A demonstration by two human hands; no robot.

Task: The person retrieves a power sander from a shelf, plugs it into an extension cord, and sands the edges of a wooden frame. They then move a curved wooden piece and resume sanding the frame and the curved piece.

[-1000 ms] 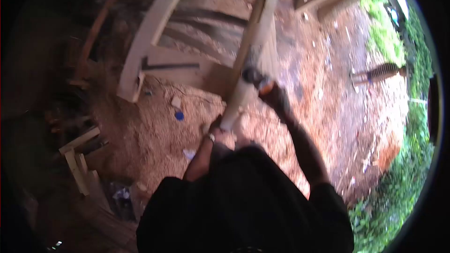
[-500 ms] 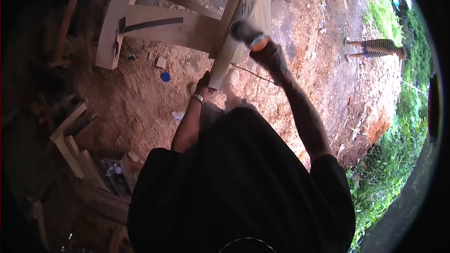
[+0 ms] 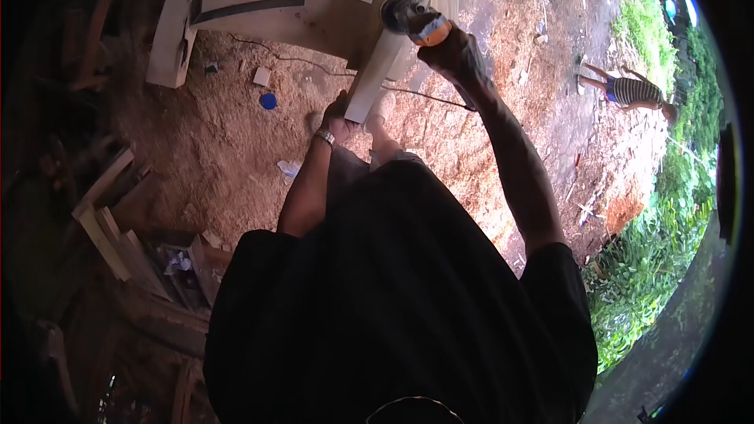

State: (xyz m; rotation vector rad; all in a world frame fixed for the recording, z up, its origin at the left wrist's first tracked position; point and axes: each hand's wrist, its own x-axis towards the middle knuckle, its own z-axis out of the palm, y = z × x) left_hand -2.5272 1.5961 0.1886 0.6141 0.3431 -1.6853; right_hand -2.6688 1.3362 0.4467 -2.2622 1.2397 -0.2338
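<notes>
My right hand [image 3: 457, 59] is closed around an angle grinder [image 3: 430, 30] with an orange band on its body. The grinder's round disc end rests on or just over the upper face of a pale wooden beam [image 3: 369, 93]; exact contact is hard to make out. Gripping the near end of that beam is my left hand [image 3: 338, 120], its fingers partly hidden by the wood. A watch [image 3: 324, 137] sits on my left wrist. A dark cord [image 3: 424, 96] runs beneath the grinder, over the ground.
The beam joins a larger wooden frame [image 3: 275, 20] with a dark strip on it. Shavings [image 3: 228, 141] cover the ground, where a blue disc [image 3: 268, 101] and a small wood block [image 3: 261, 76] lie. Planks [image 3: 110, 243] are stacked at left. Another person [image 3: 635, 92] stands at far right.
The grinder has shifted slightly up along the beam and looks less blurred. My left hand keeps its hold. The view has tilted a little, and the other person's legs and arms have changed position.
</notes>
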